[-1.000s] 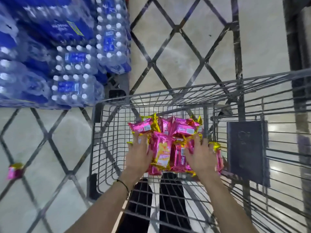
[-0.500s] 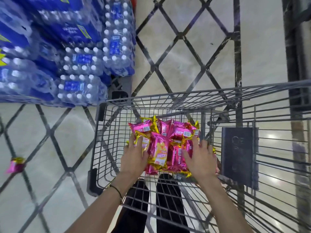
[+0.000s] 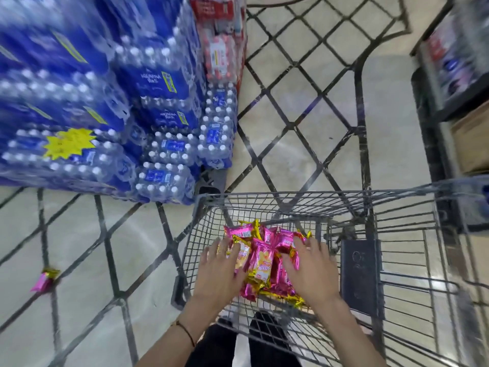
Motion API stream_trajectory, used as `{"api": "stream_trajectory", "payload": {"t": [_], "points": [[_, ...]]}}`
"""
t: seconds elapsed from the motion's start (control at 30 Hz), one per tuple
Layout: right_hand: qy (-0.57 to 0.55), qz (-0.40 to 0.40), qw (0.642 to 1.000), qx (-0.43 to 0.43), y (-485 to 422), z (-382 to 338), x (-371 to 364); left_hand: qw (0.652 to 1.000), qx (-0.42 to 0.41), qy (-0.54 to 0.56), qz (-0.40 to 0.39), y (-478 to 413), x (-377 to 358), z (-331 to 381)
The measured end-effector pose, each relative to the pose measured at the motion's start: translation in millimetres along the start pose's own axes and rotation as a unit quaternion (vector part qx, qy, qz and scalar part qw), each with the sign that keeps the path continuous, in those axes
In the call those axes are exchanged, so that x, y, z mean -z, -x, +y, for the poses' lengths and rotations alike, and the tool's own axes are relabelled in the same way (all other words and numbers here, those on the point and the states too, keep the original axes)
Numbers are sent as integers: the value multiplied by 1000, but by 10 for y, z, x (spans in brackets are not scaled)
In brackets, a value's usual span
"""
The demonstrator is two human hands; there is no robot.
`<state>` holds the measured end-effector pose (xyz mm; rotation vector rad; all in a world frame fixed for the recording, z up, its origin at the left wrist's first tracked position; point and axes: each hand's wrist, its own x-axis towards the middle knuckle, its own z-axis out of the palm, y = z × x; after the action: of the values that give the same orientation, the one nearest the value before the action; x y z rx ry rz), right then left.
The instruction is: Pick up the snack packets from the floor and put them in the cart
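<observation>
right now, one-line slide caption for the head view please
Left hand and right hand press a bundle of pink packets inside the cart; a stray packet lies on the floor left of it.

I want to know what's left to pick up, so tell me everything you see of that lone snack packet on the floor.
The lone snack packet is small, in shiny pink wrapping with crinkled gold foil at its upper end; blur hides any print. It lies on the pale floor, over a dark line, left of the cart and apart from it. Only the floor touches it.
</observation>
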<state>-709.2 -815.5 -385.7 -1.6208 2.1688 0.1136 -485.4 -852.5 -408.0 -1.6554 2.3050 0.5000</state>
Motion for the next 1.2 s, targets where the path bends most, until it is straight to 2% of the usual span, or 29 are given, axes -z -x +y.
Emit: {"api": "stream_trajectory", "payload": {"t": [0.17, 0.4, 0.57, 0.83, 1.1, 1.2], "points": [[-16, 28, 997, 71, 149, -358, 361, 998, 13, -7, 56, 376, 380, -173], [9, 69, 966, 248, 316, -1408, 553, 972, 167, 38, 160, 1137, 766, -655], [33, 83, 924, 372, 689, -2285, 588, 942, 254, 46, 214, 1896, 785, -1080], [67, 67, 854, 512, 1787, -3498, 102, 883, 384, 83, 256, 3388, 395, -1839], [106, 24, 819, 563, 3125, -4549, -635, 833, 479, 86, 263, 5154, -136, -2616], [104, 4, 794, 599, 3519, -4845, -792, 814, 512, 87, 260, 5640, -301, -2831]]}}
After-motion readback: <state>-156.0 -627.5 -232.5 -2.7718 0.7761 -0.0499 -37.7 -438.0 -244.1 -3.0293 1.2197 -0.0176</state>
